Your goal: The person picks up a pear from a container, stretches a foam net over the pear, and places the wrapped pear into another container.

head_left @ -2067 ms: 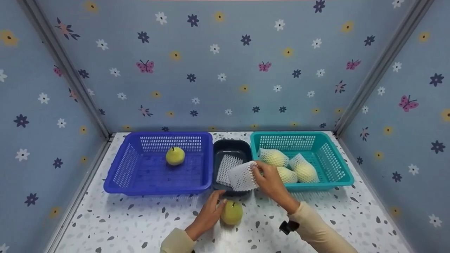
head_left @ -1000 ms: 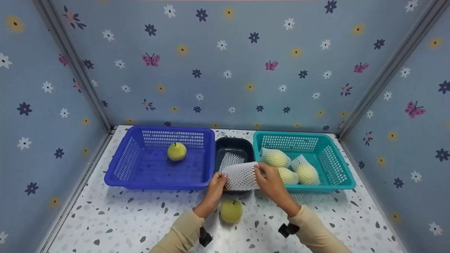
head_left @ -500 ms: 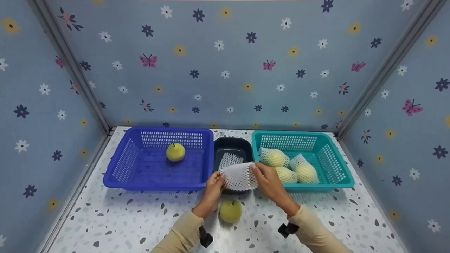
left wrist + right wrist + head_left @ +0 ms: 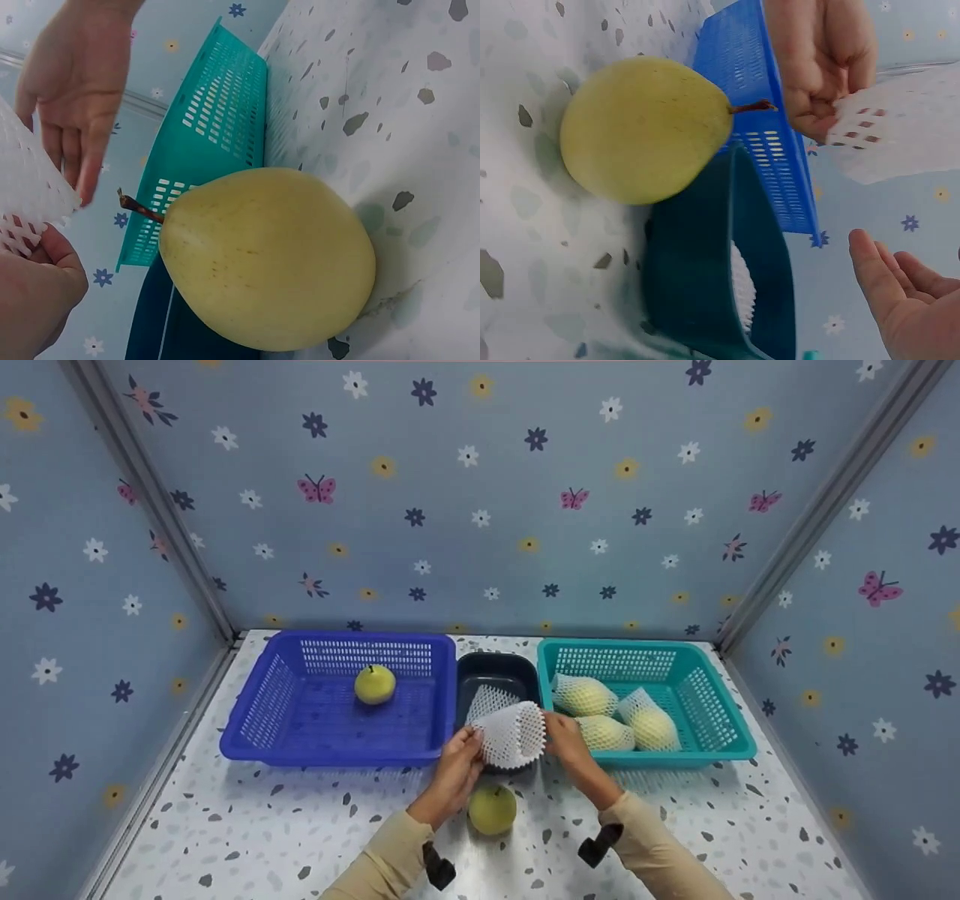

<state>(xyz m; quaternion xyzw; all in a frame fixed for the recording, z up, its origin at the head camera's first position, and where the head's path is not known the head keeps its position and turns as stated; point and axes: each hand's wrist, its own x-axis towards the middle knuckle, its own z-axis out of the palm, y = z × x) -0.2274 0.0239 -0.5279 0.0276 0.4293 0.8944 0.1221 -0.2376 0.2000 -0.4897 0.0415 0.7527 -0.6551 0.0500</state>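
1. Left hand (image 4: 454, 769) pinches the gathered end of a white net sleeve (image 4: 498, 736), raised over the near part of the dark tray (image 4: 491, 662).
2. Right hand (image 4: 571, 746): fingers extended, not gripping, just beside the sleeve's mouth. Whether a fingertip touches the net, cannot tell.
3. Sleeve: long axis runs roughly crosswise from the left hand toward the right hand; mouth spread into a ring on the right-hand side.
4. Loose pear (image 4: 492, 810): rests on the speckled table (image 4: 262, 840), on the person's side of the tray, below the sleeve. Both wrist views show it roughly upright, stem up.
5. Key relation: pear lies below and nearer the person than the sleeve; mouth points sideways, not at the fruit. Judged: the two long axes cross, so lining them up would call for turning one or the other.
6. Nearer hand to the pear: left, by the head view; pear sits slightly to its right. Right hand is farther off, beside the teal basket (image 4: 660, 757).
7. Second sleeve (image 4: 491, 700) lies in the tray, partly hidden by the held one.
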